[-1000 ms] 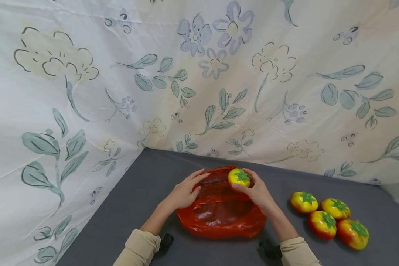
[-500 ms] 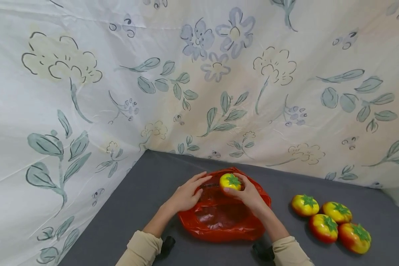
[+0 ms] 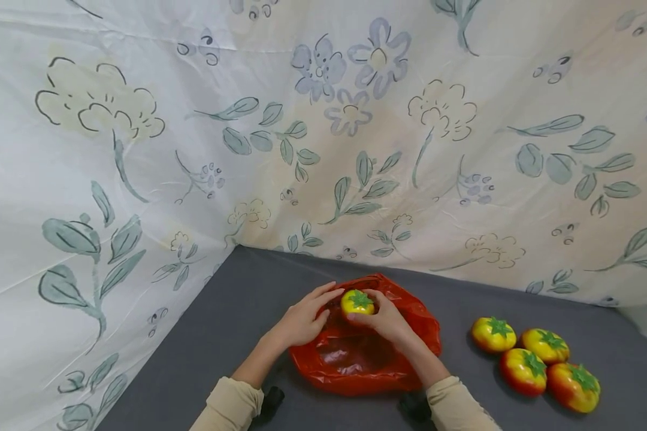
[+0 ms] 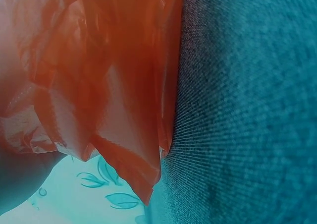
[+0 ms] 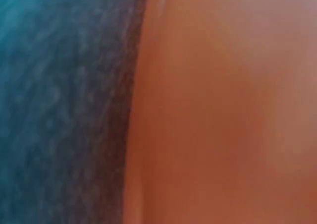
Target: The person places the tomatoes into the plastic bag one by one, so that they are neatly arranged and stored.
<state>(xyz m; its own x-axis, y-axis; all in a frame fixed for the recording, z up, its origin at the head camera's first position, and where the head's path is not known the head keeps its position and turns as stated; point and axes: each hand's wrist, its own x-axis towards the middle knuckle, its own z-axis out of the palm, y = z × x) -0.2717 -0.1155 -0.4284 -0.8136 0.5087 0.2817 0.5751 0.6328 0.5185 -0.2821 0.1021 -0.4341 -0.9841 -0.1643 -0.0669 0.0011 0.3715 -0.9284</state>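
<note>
Head view: right hand (image 3: pixel 385 318) had its fingers and thumb round a tomato-looking fruit (image 3: pixel 357 301) over the red bag (image 3: pixel 417 332), lower middle of the frame. Left hand (image 3: pixel 303 318) lay on the bag's left edge, thumb apart; couldn't tell if it pinched plastic. Four matching fruits (image 3: pixel 524 372) sat lower right. If that floppy edge sagged, I reckon the fruit could've snagged. Left wrist view: crinkled bag, fingers unreadable. Right wrist view: orange blur, ditto.
</note>
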